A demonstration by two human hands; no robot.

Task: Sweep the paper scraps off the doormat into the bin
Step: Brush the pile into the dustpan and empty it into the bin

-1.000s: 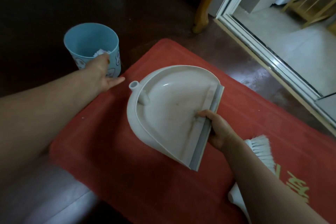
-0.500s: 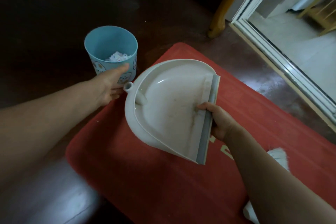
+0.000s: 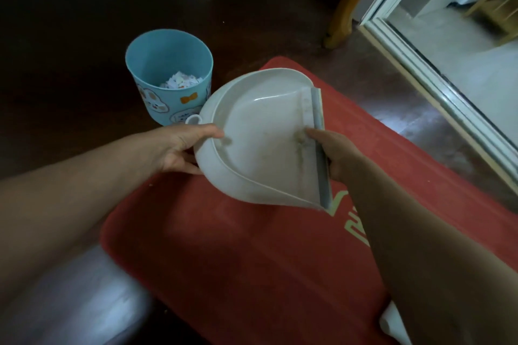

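Change: left hand (image 3: 179, 148) has left the bin's side and crossed to the dustpan (image 3: 260, 143). The pan has swung toward the bin (image 3: 168, 56), and its hollow handle stub (image 3: 193, 120) now sits just beside the bin's wall.
Left grip: clasps the pan's rounded back rim just below the handle stub, thumb on the inner face, fingers underneath.
Right grip: right hand (image 3: 333, 154) pinches the grey rubber lip (image 3: 319, 143) about midway along, thumb on the inner face, fingers behind.
Dustpan: held in the air over the far half of the doormat (image 3: 238, 255), tilted with its inner face toward the camera and smudged with dirt near the lip.
Paper scraps (image 3: 182, 82): a white heap at the bottom of the bin.
Bin: blue with cartoon prints, upright on the dark floor (image 3: 70, 22) just off the doormat's far left corner.
Doormat: red, with pale lettering toward its right edge, partly hidden by the right forearm.
Brush (image 3: 392, 325): only a white piece shows at the doormat's near right, under the right forearm.
Beyond the far right edge: a wooden leg (image 3: 343, 14) and a white door frame (image 3: 420, 64).
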